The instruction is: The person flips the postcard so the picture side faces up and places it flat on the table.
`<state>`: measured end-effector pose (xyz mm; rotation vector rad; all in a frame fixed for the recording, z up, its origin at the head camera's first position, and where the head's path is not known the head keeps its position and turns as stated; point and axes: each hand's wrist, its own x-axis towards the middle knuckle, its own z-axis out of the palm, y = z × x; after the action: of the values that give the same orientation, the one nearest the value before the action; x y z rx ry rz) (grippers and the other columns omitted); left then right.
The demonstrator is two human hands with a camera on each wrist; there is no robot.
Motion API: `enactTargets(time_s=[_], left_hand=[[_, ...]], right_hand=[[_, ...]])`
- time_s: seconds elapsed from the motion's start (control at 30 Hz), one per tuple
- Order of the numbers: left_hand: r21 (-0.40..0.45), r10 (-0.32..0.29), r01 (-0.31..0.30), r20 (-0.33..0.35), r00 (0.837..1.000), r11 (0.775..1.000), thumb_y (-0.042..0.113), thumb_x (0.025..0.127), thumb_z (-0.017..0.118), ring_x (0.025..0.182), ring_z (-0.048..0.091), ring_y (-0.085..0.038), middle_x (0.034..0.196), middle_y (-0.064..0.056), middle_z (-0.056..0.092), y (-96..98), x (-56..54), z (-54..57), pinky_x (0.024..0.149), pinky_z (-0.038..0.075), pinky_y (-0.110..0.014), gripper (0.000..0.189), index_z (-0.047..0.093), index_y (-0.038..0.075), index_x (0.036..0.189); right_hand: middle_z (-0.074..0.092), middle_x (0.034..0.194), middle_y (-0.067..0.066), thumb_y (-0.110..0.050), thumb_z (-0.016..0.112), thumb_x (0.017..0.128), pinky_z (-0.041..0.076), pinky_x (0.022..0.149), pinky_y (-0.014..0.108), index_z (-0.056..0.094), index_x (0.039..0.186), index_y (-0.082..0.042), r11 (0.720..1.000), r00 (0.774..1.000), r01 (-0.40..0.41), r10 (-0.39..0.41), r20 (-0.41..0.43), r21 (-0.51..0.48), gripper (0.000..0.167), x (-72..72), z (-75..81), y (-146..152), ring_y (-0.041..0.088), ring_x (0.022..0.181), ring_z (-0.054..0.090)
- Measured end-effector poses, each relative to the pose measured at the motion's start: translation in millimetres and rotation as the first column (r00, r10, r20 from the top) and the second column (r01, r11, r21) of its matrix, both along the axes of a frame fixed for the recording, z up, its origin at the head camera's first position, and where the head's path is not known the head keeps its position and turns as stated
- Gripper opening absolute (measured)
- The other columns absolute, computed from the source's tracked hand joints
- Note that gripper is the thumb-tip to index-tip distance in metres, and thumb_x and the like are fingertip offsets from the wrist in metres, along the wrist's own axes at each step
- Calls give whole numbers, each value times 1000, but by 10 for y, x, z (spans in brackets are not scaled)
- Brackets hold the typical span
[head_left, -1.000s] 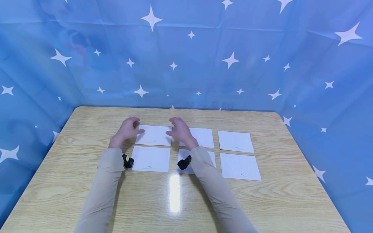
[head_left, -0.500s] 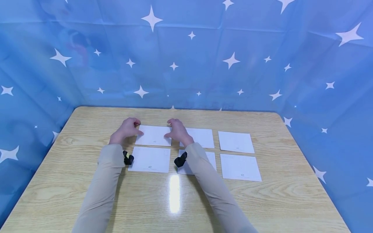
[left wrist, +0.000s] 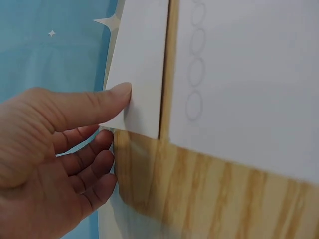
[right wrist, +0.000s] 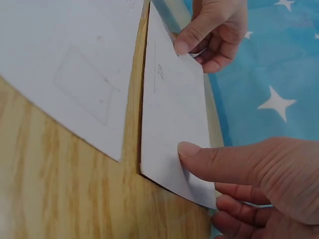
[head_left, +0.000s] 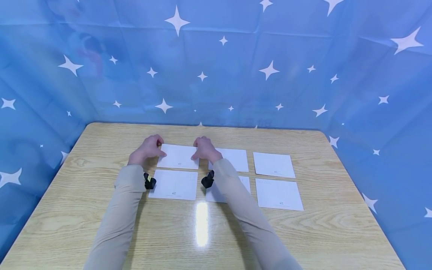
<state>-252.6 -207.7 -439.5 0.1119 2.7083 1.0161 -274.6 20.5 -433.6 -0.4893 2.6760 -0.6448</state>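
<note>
Both hands are at the back-left white postcard. My left hand pinches its far left corner, thumb lying on top and fingertips at or under the edge. At the opposite end, my right hand pinches the right corner in the same way. In the right wrist view the held postcard bends slightly, with a dark gap showing under its near edge. The postcard in front lies flat; a row of printed circles shows on it in the left wrist view and a faint rectangle in the right.
More white postcards lie in two rows: back middle, front middle, back right and front right. The right forearm partly covers the middle ones. A blue star-patterned cloth hangs behind the wooden table.
The right hand has shifted slightly left and closed in on the back-left postcard's right end. The left thumb has drawn in slightly at its left end. The front-left postcard shows more fully.
</note>
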Motion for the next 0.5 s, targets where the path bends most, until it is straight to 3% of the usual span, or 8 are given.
enactTargets(time_s=[0.27,0.5], left_hand=[[55,38,-39,14,999,998,5,78,72,79,44,-25,85,-11,45,-6,23,5,71,38,-34,47,43,-5,113],[98,108,-109,10,994,989,4,79,70,82,45,-26,90,-13,48,-5,56,-19,75,41,-35,42,46,-8,112]], right_hand=[[50,117,11,-18,79,76,42,89,35,51,116,-2,1000,999,26,-26,22,-1,51,-12,22,-10,26,107,46],[53,125,14,-16,78,77,44,92,36,48,126,2,996,995,80,-77,59,-45,60,22,-1,2,27,112,51]])
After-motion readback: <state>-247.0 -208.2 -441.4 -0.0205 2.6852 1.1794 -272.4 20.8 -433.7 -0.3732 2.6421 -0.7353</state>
